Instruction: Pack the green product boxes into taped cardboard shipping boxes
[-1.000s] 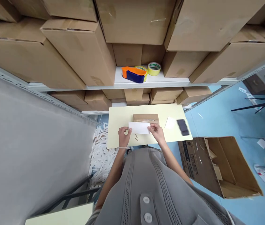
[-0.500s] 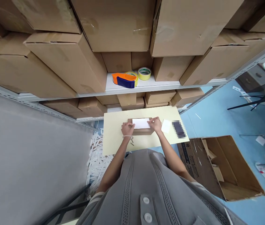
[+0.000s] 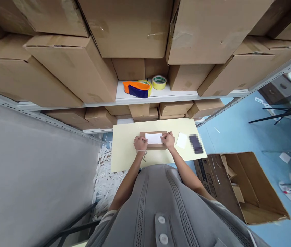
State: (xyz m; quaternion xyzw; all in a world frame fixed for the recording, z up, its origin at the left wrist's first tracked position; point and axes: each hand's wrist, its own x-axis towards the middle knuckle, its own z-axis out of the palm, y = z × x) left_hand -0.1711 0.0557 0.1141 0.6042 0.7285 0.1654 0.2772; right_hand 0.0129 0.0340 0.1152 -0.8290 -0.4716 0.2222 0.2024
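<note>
A white rectangular label (image 3: 154, 138) lies over the top of a small brown cardboard box (image 3: 156, 148) on the cream tabletop. At the label's left end, the fingers of my left hand (image 3: 140, 143) are pinched on its edge, with the wrist wearing a pale band. The opposite end is pinched by my right hand (image 3: 168, 140), whose fingers rest at the box's right side. Whether the label's underside fully touches the box cannot be seen. To the right of that hand are a white paper stack or card (image 3: 181, 140) and a pixelated dark rectangle (image 3: 196, 144).
Cardboard boxes (image 3: 135, 31) fill the shelves ahead. An orange and blue tape dispenser (image 3: 136, 89) and a yellow tape roll (image 3: 159, 82) sit on the shelf. A large open carton (image 3: 255, 181) stands right of the table (image 3: 124, 157); paper shreds (image 3: 108, 178) cover the floor at left.
The label has come slightly toward me over the box. My right hand has shifted a little left and toward me; my left hand keeps its grip on the other end.
</note>
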